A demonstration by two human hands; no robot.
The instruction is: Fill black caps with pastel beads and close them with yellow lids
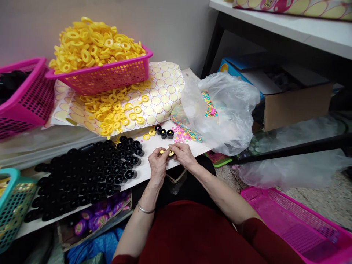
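My left hand [157,164] and my right hand [183,155] meet over the front edge of the white board [154,146], both pinched on one small yellow ring [167,151] held between the fingertips. Just to the left lie rows of several black caps [90,172] on their sides. Three more black caps [164,132] stand a little beyond my hands, with a few loose yellow rings [148,134] beside them. Small coloured candy beads [184,133] are spread to the right of those caps.
A pink basket [110,75] heaped with yellow rings sits at the back on sticker sheets [165,91], more rings spilled below it. A clear plastic bag [225,110] holds beads. Pink baskets [24,99] [297,223], a teal basket [12,205] and a cardboard box [291,99] stand around.
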